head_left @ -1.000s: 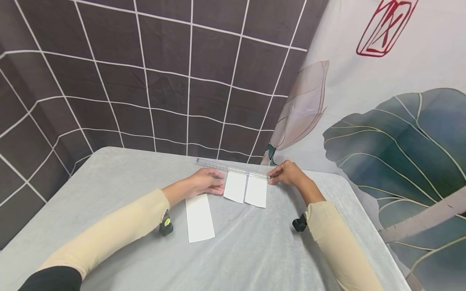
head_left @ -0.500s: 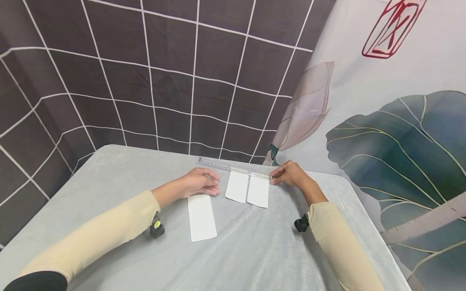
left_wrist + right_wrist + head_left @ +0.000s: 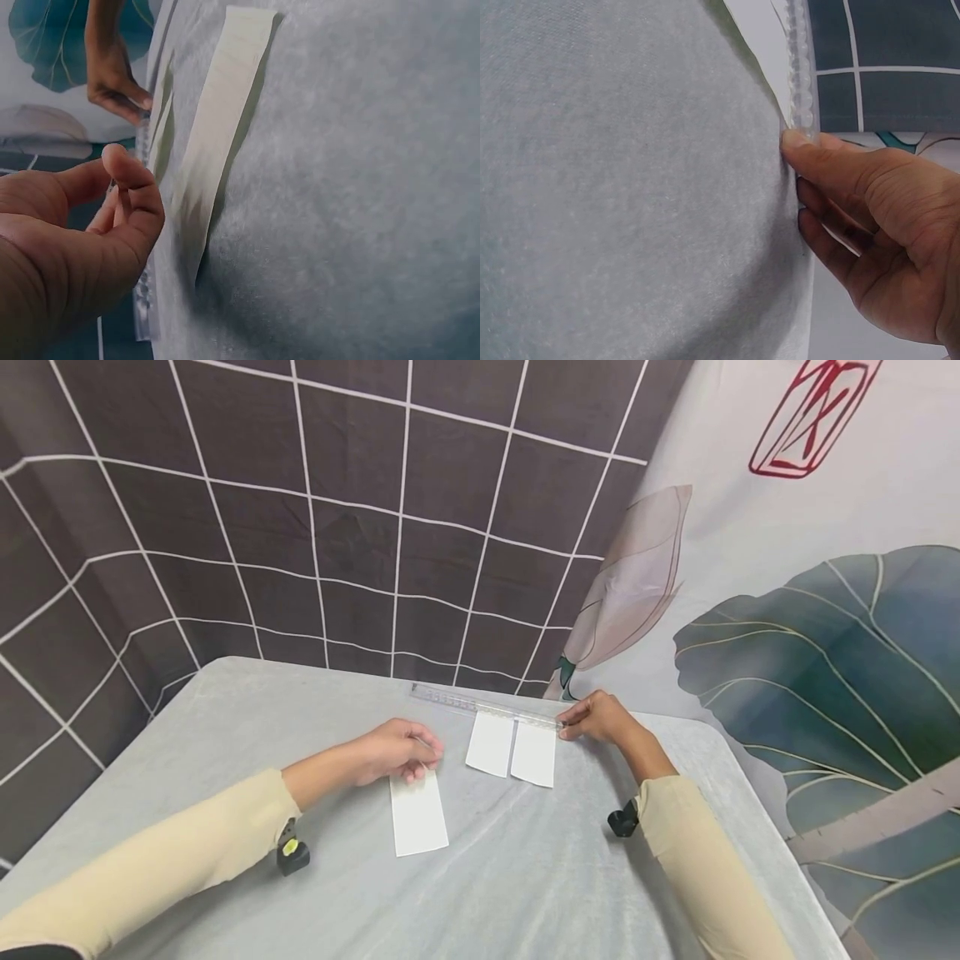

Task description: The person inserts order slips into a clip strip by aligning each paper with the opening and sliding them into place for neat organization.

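A clear plastic ruler (image 3: 450,699) with a scalloped edge lies along the far side of the table. My right hand (image 3: 598,717) pinches its right end between thumb and fingers; the right wrist view shows this ruler (image 3: 801,67) up close. Two white paper pieces (image 3: 490,743) (image 3: 534,753) lie side by side, their upper edges meeting the ruler. Over the top end of a longer white paper strip (image 3: 420,818) is my left hand (image 3: 397,752), its fingers loosely bent. In the left wrist view, the paper strip (image 3: 225,105) lies beyond the fingertips, and nothing clear shows between them.
A grey-white cloth (image 3: 300,902) covers the table. Dark grid-patterned fabric (image 3: 345,527) hangs behind the far edge, and a leaf-printed white cloth (image 3: 720,527) hangs at the right. Black wrist cameras (image 3: 292,856) sit under both forearms.
My left hand has drawn back from beside the ruler, moving left and toward me to the top of the paper strip. The right hand stays at the ruler's end.
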